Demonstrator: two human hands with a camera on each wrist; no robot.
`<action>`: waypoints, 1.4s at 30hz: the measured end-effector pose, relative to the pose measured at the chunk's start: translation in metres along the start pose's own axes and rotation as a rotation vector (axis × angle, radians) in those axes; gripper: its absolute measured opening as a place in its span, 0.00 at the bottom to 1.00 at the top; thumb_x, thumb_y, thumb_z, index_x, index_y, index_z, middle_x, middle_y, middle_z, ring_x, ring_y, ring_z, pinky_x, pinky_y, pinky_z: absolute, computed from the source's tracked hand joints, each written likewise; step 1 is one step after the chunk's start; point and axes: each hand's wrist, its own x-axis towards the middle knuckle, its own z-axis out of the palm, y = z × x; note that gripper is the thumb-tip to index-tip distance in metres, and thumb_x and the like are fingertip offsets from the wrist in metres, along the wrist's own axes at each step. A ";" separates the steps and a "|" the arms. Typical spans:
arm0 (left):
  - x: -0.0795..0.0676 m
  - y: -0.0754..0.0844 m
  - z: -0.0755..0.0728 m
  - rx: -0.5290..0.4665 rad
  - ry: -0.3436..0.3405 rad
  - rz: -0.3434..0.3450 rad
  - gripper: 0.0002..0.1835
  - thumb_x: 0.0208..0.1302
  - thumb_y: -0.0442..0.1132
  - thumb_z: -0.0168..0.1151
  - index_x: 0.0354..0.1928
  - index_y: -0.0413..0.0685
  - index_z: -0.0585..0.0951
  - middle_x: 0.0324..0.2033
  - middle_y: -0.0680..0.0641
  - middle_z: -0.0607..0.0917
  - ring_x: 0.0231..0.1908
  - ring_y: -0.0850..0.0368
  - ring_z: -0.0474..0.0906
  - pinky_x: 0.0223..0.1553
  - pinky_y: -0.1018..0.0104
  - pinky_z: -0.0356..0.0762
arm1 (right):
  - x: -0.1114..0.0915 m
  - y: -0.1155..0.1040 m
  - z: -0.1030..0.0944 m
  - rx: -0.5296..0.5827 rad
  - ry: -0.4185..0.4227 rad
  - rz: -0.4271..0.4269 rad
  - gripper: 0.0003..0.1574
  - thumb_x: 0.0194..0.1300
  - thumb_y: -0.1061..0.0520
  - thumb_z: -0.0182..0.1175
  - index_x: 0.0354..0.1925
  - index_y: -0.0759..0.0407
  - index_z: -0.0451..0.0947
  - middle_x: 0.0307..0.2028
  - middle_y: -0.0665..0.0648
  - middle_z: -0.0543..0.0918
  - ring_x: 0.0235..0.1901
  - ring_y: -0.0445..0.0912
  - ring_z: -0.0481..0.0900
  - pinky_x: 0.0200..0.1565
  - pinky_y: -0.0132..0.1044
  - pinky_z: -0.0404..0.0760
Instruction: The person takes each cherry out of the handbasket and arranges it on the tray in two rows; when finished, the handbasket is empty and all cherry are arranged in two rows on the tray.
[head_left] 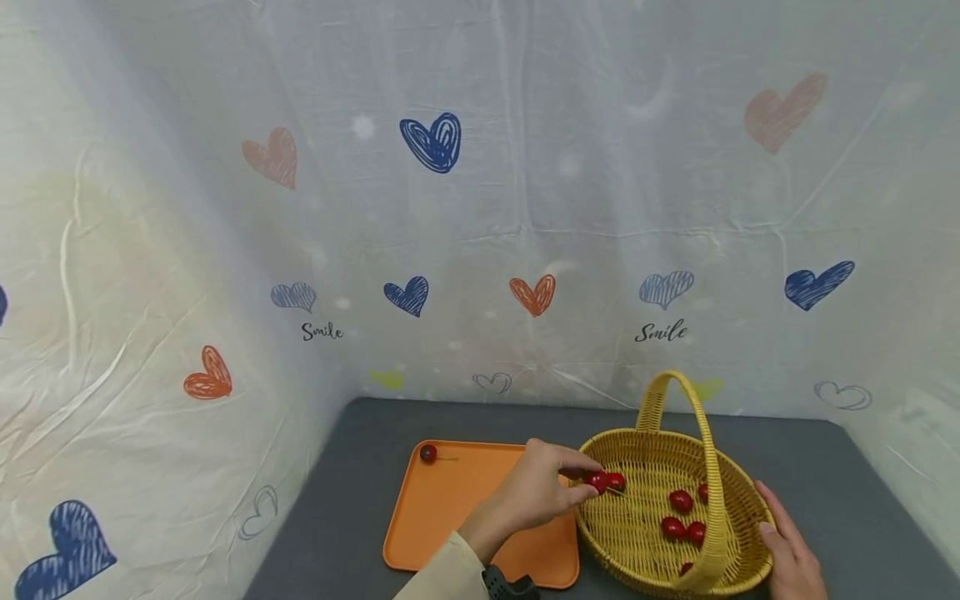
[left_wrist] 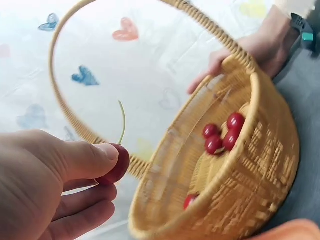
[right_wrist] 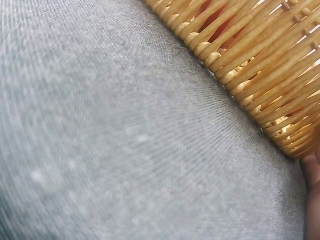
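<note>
My left hand [head_left: 536,492] pinches a dark red cherry [left_wrist: 116,165] between thumb and fingers at the left rim of a yellow wicker basket [head_left: 622,546]. A thin green stem stands up from this cherry in the left wrist view. Right beside it in the head view shows another cherry [head_left: 615,482]; whether it is held or lies in the basket I cannot tell. Several cherries [head_left: 681,501] lie on the basket's floor. My right hand [head_left: 793,550] rests against the basket's right side with its fingers fairly straight, partly hidden by the wall in the left wrist view.
An orange tray [head_left: 457,500] lies left of the basket, with one stemmed cherry [head_left: 428,453] at its far left corner. The basket's tall handle [head_left: 712,500] arches over its right part. Both stand on a dark grey table [head_left: 330,517], with a heart-printed sheet [head_left: 480,208] behind.
</note>
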 end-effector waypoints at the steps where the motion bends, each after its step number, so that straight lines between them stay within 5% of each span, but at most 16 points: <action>1: -0.003 -0.002 -0.004 0.011 0.015 0.008 0.15 0.74 0.40 0.74 0.59 0.52 0.92 0.49 0.57 0.94 0.44 0.76 0.86 0.46 0.77 0.85 | 0.000 0.000 0.000 0.001 0.000 -0.001 0.40 0.87 0.29 0.28 0.89 0.26 0.34 0.88 0.60 0.34 0.83 0.77 0.44 0.74 0.80 0.55; 12: -0.034 -0.037 -0.052 0.140 0.155 -0.051 0.13 0.69 0.38 0.79 0.54 0.50 0.94 0.47 0.51 0.95 0.44 0.61 0.91 0.46 0.70 0.89 | 0.000 0.001 0.001 -0.012 0.013 -0.013 0.39 0.87 0.29 0.28 0.89 0.26 0.35 0.89 0.60 0.35 0.82 0.76 0.45 0.74 0.79 0.56; 18: -0.049 -0.066 -0.075 0.282 0.137 -0.125 0.12 0.68 0.39 0.79 0.52 0.50 0.94 0.45 0.52 0.95 0.43 0.58 0.90 0.45 0.65 0.90 | 0.000 0.001 0.000 -0.007 0.001 -0.006 0.40 0.87 0.29 0.27 0.89 0.25 0.35 0.89 0.61 0.36 0.82 0.77 0.48 0.72 0.77 0.62; 22: -0.056 -0.087 -0.082 0.386 0.141 -0.155 0.11 0.67 0.38 0.80 0.50 0.50 0.94 0.44 0.52 0.94 0.43 0.58 0.89 0.45 0.64 0.90 | -0.001 0.002 0.000 -0.059 0.016 -0.021 0.40 0.87 0.28 0.28 0.89 0.26 0.36 0.89 0.62 0.40 0.80 0.76 0.53 0.61 0.43 0.77; 23: -0.057 -0.091 -0.083 0.406 0.141 -0.164 0.11 0.67 0.38 0.80 0.50 0.50 0.94 0.44 0.52 0.94 0.43 0.58 0.89 0.45 0.63 0.90 | -0.001 0.002 0.000 -0.055 0.018 -0.026 0.39 0.87 0.29 0.28 0.89 0.25 0.37 0.89 0.61 0.40 0.81 0.75 0.53 0.62 0.42 0.77; 25: -0.058 -0.100 -0.083 0.428 0.139 -0.173 0.10 0.66 0.36 0.80 0.49 0.49 0.95 0.44 0.51 0.94 0.43 0.57 0.89 0.45 0.62 0.90 | -0.001 0.002 0.001 -0.050 0.021 -0.041 0.39 0.88 0.30 0.29 0.89 0.27 0.37 0.89 0.62 0.40 0.82 0.76 0.51 0.67 0.44 0.76; 29: -0.060 -0.115 -0.081 0.456 0.134 -0.200 0.08 0.66 0.35 0.80 0.46 0.48 0.95 0.42 0.49 0.94 0.43 0.55 0.89 0.45 0.59 0.90 | -0.001 0.001 0.003 -0.007 0.023 -0.064 0.39 0.89 0.32 0.30 0.90 0.30 0.37 0.89 0.61 0.37 0.83 0.76 0.45 0.75 0.80 0.55; 36: -0.060 -0.141 -0.073 0.485 0.114 -0.259 0.06 0.66 0.35 0.80 0.43 0.48 0.94 0.39 0.49 0.93 0.39 0.56 0.87 0.44 0.59 0.90 | -0.003 0.001 0.005 -0.021 0.024 -0.067 0.40 0.89 0.30 0.29 0.90 0.31 0.37 0.88 0.54 0.36 0.82 0.77 0.47 0.73 0.79 0.58; 38: -0.059 -0.147 -0.070 0.501 0.107 -0.257 0.05 0.66 0.35 0.80 0.42 0.48 0.94 0.38 0.50 0.93 0.37 0.58 0.86 0.41 0.61 0.89 | -0.003 0.002 0.005 -0.038 0.029 -0.071 0.41 0.88 0.29 0.30 0.90 0.30 0.38 0.88 0.48 0.38 0.82 0.76 0.50 0.76 0.60 0.68; 40: -0.057 -0.150 -0.068 0.518 0.095 -0.261 0.04 0.66 0.35 0.80 0.41 0.47 0.93 0.37 0.50 0.92 0.35 0.59 0.84 0.38 0.63 0.87 | -0.004 0.003 0.004 -0.036 0.031 -0.084 0.41 0.88 0.29 0.31 0.90 0.30 0.38 0.87 0.43 0.38 0.82 0.76 0.49 0.76 0.60 0.69; 42: -0.055 -0.150 -0.066 0.535 0.084 -0.280 0.04 0.66 0.35 0.80 0.41 0.47 0.93 0.36 0.51 0.92 0.34 0.60 0.83 0.36 0.63 0.85 | -0.004 0.005 0.003 -0.055 0.038 -0.098 0.41 0.88 0.29 0.31 0.90 0.29 0.39 0.84 0.36 0.40 0.82 0.74 0.51 0.69 0.37 0.72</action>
